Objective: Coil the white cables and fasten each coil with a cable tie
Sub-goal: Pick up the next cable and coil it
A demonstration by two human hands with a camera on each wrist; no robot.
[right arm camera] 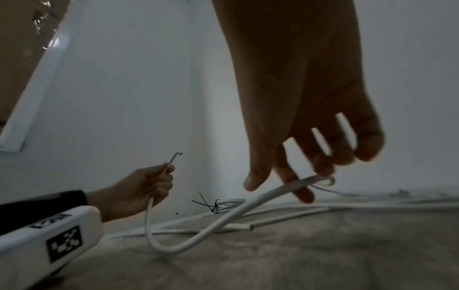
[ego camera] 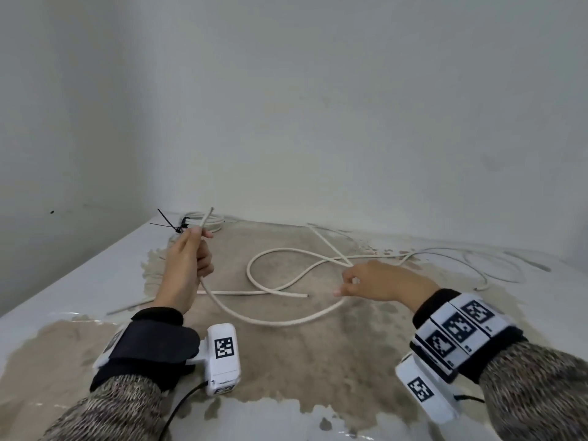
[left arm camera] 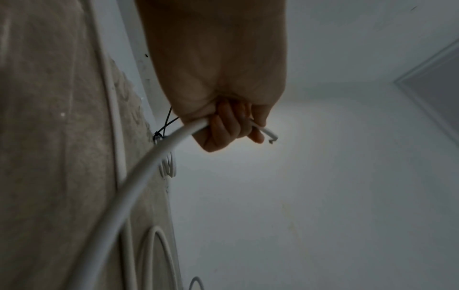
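My left hand [ego camera: 191,249] is raised above the table and grips a white cable [ego camera: 276,323] near its end; the short tip sticks up past my fist [left arm camera: 223,125]. From there the cable sags onto the table and rises to my right hand [ego camera: 350,281], which pinches it loosely between thumb and fingers [right arm camera: 285,176]. Beyond my right hand the cable [right arm camera: 223,219] runs on into a wide loop [ego camera: 254,265] lying flat. At the back left lies a finished white coil [ego camera: 206,219] bound with black cable ties [ego camera: 173,226].
The table [ego camera: 286,377] has a worn brown top with white edges, and white walls stand close behind and to the left. A short loose cable piece [ego camera: 254,293] lies between my hands. Thinner white cables [ego camera: 477,262] trail across the far right.
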